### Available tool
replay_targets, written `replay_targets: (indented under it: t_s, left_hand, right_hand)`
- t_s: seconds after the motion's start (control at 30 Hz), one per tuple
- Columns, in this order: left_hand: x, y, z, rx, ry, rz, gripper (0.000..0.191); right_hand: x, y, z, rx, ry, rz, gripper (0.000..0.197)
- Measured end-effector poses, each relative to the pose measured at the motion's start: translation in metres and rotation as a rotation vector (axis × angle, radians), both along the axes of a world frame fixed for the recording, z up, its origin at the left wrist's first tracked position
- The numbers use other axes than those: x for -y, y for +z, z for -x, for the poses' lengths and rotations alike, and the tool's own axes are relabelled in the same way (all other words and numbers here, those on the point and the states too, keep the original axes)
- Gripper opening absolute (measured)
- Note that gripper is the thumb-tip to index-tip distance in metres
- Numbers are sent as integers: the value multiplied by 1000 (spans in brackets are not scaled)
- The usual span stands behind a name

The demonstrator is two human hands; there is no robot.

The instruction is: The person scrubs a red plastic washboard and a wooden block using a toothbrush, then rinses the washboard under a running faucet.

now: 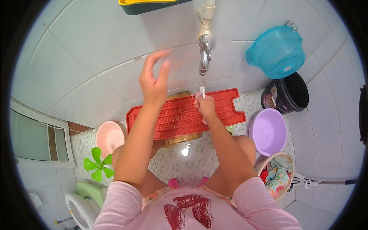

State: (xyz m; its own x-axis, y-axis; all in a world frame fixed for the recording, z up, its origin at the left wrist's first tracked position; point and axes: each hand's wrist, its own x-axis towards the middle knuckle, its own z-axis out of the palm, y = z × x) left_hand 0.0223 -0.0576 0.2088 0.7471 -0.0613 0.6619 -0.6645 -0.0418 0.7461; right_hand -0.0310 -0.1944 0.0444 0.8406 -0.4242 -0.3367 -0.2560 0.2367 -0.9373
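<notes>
A wet, ridged red plastic panel (pixel 178 122) with a notched right end lies slantwise on a wooden stool (pixel 184 139). Over its far right part, my right hand (pixel 206 105) is closed around a small white object (pixel 202 91), too blurred to name exactly. Above that hand hangs a chrome tap (pixel 204 56), with water splashing about the fingers. My left hand (pixel 155 82) is raised near the tiled wall beyond the panel, blurred, its thumb and fingers apart and nothing in them.
On the right are a purple basin (pixel 268 132), a black bucket (pixel 299 92), a hanging blue basin (pixel 279 51) and a laundry basket (pixel 283 155) of clothes. A pink basin (pixel 110 136), green fan blades (pixel 99 166) and a white-rimmed toilet seat (pixel 79 211) are on the left.
</notes>
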Motion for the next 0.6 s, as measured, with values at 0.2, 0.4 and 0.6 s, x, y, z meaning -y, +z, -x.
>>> replay_targets:
  t_s: [0.2,0.4,0.6]
  left_hand:
    - [-99,-259,98,-1095,-277,-290,11]
    - [-68,-260,136,-1802,-82,55,60]
    - [-89,-289,122,-1809,133,250,53]
  right_hand:
    - [-3,-75,43,-427,33,-112,25]
    - [19,-139,81,-836,-288,477,31]
    - [7,-135,86,-468,-772,-301,18]
